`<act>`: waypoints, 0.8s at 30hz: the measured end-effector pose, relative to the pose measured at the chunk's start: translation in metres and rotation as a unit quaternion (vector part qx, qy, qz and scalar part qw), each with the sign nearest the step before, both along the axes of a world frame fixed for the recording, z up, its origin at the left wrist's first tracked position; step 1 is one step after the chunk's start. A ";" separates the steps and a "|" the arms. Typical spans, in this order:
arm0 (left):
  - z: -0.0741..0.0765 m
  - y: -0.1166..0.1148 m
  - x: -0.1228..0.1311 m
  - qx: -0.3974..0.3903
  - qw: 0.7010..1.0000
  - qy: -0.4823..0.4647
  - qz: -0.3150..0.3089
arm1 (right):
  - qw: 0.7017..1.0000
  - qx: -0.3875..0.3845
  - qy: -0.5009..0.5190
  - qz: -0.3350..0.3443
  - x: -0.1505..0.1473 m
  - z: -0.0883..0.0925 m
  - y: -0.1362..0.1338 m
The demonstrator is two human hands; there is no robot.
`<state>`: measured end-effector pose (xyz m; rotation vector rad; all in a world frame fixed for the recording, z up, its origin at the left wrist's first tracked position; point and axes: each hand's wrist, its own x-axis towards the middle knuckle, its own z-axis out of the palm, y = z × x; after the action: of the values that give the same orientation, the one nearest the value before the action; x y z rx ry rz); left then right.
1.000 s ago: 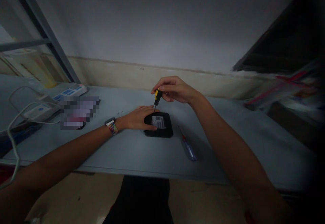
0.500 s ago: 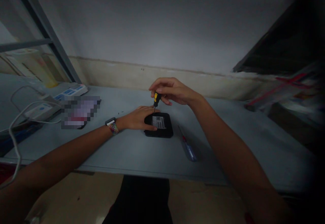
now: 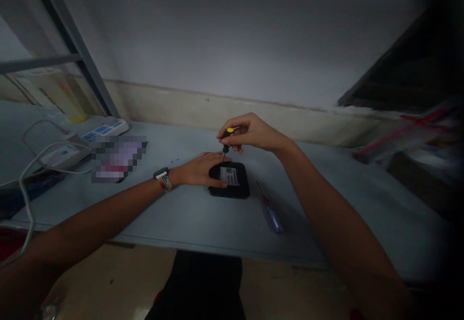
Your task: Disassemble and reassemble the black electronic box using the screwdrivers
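Head view: black box (image 3: 241, 183) flat on the table (image 3: 174, 221), left hand (image 3: 203, 169) spread open over its left side, right hand (image 3: 252, 131) gripping a yellow-and-black screwdriver (image 3: 229, 131) by the handle, tip down at the box's far left corner — whether seated, too dark to tell. Likely risk: a tilted shaft or light pressure could let the tip skid into the left hand close by — and a loose hold might let the box swivel toward the second screwdriver (image 3: 271, 215) just right of it.
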<state>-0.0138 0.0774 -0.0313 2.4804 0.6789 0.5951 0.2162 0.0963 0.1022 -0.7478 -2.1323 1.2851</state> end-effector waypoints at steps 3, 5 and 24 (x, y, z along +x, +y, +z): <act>-0.001 0.000 0.000 0.001 1.000 0.013 -0.001 | 0.998 0.040 0.029 -0.027 0.005 0.014 -0.005; -0.001 -0.001 0.000 -0.004 1.000 0.018 -0.003 | 0.991 0.076 0.097 -0.059 0.005 0.021 -0.008; -0.003 -0.005 0.002 0.026 0.999 -0.009 -0.033 | 0.980 0.147 0.114 -0.072 -0.068 -0.060 -0.022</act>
<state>-0.0119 0.0727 -0.0339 2.5309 0.5780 0.6175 0.1482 0.0745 0.0422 -0.5866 -1.9827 0.9066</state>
